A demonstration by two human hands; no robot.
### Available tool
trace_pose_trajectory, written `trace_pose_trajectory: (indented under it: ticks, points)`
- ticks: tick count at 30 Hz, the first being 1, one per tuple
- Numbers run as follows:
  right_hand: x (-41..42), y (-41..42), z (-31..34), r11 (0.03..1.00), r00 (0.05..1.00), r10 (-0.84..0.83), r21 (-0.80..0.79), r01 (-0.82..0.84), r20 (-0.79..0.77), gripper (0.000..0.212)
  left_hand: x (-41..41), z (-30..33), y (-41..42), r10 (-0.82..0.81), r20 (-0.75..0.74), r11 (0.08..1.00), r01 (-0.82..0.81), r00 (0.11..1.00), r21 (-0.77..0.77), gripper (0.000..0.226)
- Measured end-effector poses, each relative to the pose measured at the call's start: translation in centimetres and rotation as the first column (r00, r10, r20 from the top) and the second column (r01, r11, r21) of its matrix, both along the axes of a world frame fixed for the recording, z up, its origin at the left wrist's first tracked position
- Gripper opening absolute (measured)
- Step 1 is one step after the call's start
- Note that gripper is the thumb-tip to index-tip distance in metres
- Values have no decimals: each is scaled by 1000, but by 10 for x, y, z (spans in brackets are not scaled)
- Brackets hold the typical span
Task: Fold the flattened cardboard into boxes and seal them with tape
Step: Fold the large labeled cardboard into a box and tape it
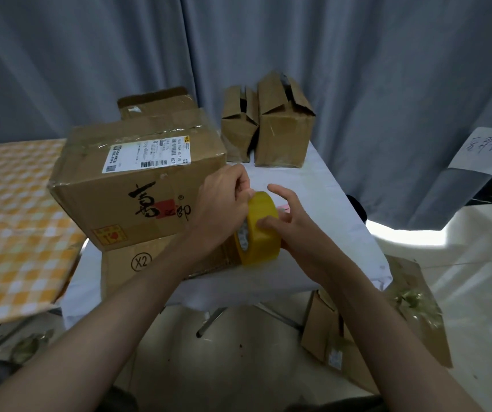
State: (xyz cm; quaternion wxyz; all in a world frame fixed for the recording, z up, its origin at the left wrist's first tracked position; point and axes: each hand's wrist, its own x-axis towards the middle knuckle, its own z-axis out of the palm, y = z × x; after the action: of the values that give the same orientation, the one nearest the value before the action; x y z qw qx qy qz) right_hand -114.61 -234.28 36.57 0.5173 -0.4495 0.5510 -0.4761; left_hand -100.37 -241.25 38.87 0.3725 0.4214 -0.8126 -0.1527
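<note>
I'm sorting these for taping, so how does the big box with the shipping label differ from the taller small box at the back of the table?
The labelled box is much larger, closed, covered in clear tape and printed; the back box is smaller, plain, dented, with top flaps standing open. Both are brown cardboard on the white table.

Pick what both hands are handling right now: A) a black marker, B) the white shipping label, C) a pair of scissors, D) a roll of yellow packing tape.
D: the right hand steadies the roll of yellow packing tape while the left hand picks at its top edge.
</note>
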Motion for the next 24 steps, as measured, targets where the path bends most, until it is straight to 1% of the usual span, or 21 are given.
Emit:
trace_pose_trajectory:
  ticks: [4,6,8,11,14,16,18,20,21,23,24]
  points:
    - [-3,0,0,999,1000,-8,-34,8,16,55,4,1,5,-27,-61,998,24,998,-54,13]
    - [-2,1,1,998,1000,-11,-59,12,15,44,3,5,14,-49,-114,993,36,992,-111,14]
    - [-1,2,0,995,1000,-29,-95,30,9,31,2,11,20,-55,-136,987,33,989,-160,15]
    - [0,4,1,986,999,-53,-160,53,6,17,9,17,16,-14,-118,987,-5,993,-159,15]
    - [-1,6,1,981,999,-36,-193,29,-35,13,16,19,3,37,-30,994,-40,999,-101,16]
    - [-2,7,4,977,1000,-14,-214,10,-18,15,17,19,-2,65,44,997,-63,997,-49,18]
    - [-7,9,9,972,1000,-3,-233,-4,-28,19,17,20,-3,51,110,999,-53,993,12,20]
    - [-11,11,13,970,998,-2,-243,-13,-63,20,18,22,-3,24,152,996,-37,988,78,25]
    - [-14,11,14,970,996,-1,-243,-21,-88,19,18,24,-4,26,199,995,-45,980,94,30]
    - [-18,10,13,972,989,11,-232,-46,-149,20,20,29,-2,69,345,993,-97,936,66,40]
    - [-19,9,11,972,983,17,-226,-59,-184,20,22,31,0,93,382,993,-114,919,34,42]
